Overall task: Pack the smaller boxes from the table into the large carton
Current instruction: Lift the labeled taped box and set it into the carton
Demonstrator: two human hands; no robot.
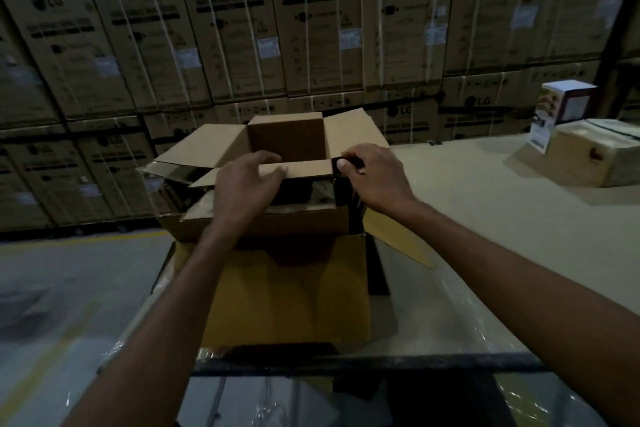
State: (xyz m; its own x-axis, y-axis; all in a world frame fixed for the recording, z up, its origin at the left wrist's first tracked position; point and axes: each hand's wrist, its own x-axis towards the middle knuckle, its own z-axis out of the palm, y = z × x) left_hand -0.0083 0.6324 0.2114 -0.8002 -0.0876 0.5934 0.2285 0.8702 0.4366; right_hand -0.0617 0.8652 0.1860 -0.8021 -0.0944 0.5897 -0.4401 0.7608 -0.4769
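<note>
Your left hand (250, 180) and right hand (373, 174) are gripping the carton's (287, 137) flap (306, 168); two boxes (568, 104) are waiting on the table (485, 204).

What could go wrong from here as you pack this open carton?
The open brown cardboard carton stands near the left edge of the beige table; the left hand gripping its near flap and the right hand pinching a dark strip at its corner might tug it off. The small white and maroon box sits far right, a long reach.
</note>
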